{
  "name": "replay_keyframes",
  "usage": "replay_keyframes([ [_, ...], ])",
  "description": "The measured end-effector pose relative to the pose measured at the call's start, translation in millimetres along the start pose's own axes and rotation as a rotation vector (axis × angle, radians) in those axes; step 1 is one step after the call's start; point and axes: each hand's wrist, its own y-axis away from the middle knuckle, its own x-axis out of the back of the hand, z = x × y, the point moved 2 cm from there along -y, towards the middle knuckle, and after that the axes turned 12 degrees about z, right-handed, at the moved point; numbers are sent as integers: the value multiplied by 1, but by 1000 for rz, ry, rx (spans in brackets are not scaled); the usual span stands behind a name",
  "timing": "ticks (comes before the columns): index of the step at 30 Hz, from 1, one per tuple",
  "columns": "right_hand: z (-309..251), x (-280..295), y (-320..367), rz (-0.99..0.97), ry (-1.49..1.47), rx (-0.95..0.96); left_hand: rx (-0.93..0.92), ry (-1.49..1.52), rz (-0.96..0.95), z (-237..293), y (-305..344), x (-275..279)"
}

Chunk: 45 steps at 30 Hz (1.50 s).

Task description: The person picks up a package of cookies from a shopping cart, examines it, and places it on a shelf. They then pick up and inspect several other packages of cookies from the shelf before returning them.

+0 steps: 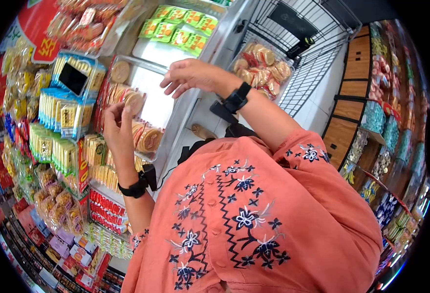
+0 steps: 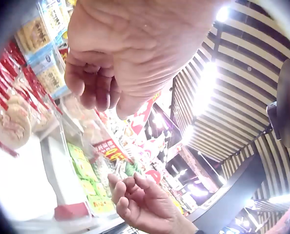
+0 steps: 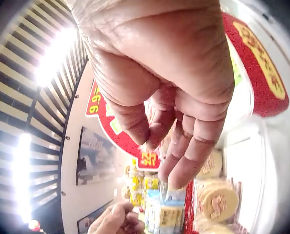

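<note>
Head view: my left hand (image 1: 117, 128) is pinching a round wrapped biscuit (image 1: 134, 102) just above the clear bin (image 1: 149, 80) full of the same ones. My right hand (image 1: 191, 75) hovers over the bin, loose and empty.

Left wrist view: fingers (image 2: 93, 87) curled, and I can't see the biscuit from here.

Right wrist view: fingers (image 3: 194, 151) dangle relaxed, holding nothing.

A shop display shelf (image 1: 189, 106) is carrying clear plastic bins (image 1: 151, 80); round wrapped biscuits (image 1: 149, 139) are lying in one, green packets (image 1: 181, 29) in another, and blue-and-yellow packets (image 1: 61, 115) are standing in rows alongside
</note>
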Motion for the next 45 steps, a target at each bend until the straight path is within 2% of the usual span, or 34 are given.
replay_keyframes([
  [5,-21,100,48,317,-22,141,91,132,-124,14,21,-49],
  [6,-13,128,55,451,-23,139,124,146,-137,14,24,-58],
  [8,5,193,67,544,0,156,143,132,-167,15,27,-71],
  [11,36,262,90,804,-117,86,169,101,-207,22,29,-87],
  [14,85,324,97,899,-30,-9,147,68,-246,23,28,-104],
  [18,123,334,99,983,122,-187,155,47,-322,33,29,-129],
  [26,177,338,73,1005,352,-240,200,-8,-387,36,35,-155],
  [30,184,338,63,1032,415,-326,215,-27,-396,34,36,-158],
  [32,199,353,54,1014,625,-270,214,-33,-401,31,38,-158],
  [36,172,337,59,1009,957,-38,216,-2,-413,28,40,-161],
  [39,146,333,60,944,1028,66,215,3,-435,33,39,-167],
  [43,105,327,87,854,581,207,185,54,-473,35,34,-183],
  [44,69,304,105,807,474,90,170,75,-484,36,32,-187],
  [45,53,297,115,787,297,80,182,85,-505,38,29,-192],
])
